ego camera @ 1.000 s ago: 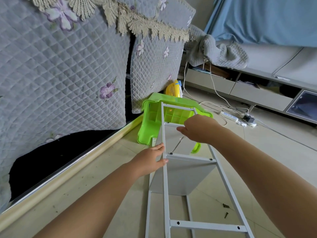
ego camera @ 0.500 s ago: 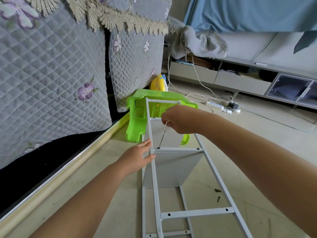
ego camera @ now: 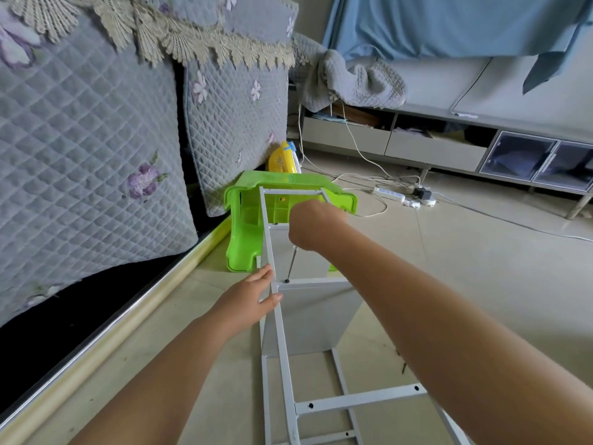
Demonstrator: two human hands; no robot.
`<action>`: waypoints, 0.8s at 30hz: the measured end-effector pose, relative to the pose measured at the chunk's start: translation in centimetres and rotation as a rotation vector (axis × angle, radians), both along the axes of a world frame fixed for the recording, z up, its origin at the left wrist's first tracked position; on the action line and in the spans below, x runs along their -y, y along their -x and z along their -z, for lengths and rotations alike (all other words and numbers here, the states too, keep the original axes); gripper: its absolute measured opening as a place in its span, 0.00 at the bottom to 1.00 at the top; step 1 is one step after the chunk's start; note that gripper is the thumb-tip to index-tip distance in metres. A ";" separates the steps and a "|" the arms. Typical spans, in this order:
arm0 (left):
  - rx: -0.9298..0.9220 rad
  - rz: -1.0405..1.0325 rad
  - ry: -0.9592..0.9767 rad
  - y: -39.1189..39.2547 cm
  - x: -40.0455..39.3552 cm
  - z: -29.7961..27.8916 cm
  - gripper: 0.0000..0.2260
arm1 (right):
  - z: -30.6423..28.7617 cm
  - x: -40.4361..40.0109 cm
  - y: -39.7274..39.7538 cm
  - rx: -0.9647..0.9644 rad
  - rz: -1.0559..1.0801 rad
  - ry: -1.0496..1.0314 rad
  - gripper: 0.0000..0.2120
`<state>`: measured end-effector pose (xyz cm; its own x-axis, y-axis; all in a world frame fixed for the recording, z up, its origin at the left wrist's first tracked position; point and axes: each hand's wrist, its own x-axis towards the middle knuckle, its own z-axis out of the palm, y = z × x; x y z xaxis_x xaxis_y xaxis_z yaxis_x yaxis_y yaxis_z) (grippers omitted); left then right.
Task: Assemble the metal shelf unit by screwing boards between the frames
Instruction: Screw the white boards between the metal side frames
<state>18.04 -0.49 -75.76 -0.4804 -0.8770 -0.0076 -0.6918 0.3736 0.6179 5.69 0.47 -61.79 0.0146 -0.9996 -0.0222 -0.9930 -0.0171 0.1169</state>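
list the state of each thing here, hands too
left hand: grips the frame's left rail
right hand: closed round the screwdriver's handle
screwdriver: tilted, tip at a hole in the crossbar
frame: lying lengthwise, far end by the stool
board: on edge under the crossbar
green stool: tipped on its side

I had only the one head view, which looked forward and down along both forearms from close above. It faced past the left hand (ego camera: 253, 297) and right hand (ego camera: 313, 224) toward the room's far side.
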 end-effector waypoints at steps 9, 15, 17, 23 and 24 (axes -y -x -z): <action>-0.018 -0.004 -0.029 0.2 0.0 0.2 0.26 | -0.9 -1.5 2.0 -0.567 -0.507 -0.100 0.13; -0.083 -0.007 -0.045 -0.1 0.0 0.2 0.26 | -1.4 -0.5 0.6 -0.305 -0.341 -0.209 0.13; -0.102 -0.009 -0.047 -0.2 0.0 0.3 0.27 | -1.4 0.4 1.2 -0.069 -0.110 -0.291 0.13; -0.128 -0.008 -0.042 -0.1 0.2 0.1 0.27 | -1.8 -0.3 0.9 0.051 0.023 -0.380 0.12; -0.124 -0.004 -0.044 -0.1 0.2 0.1 0.27 | -1.6 -0.7 0.7 -0.092 -0.094 -0.335 0.13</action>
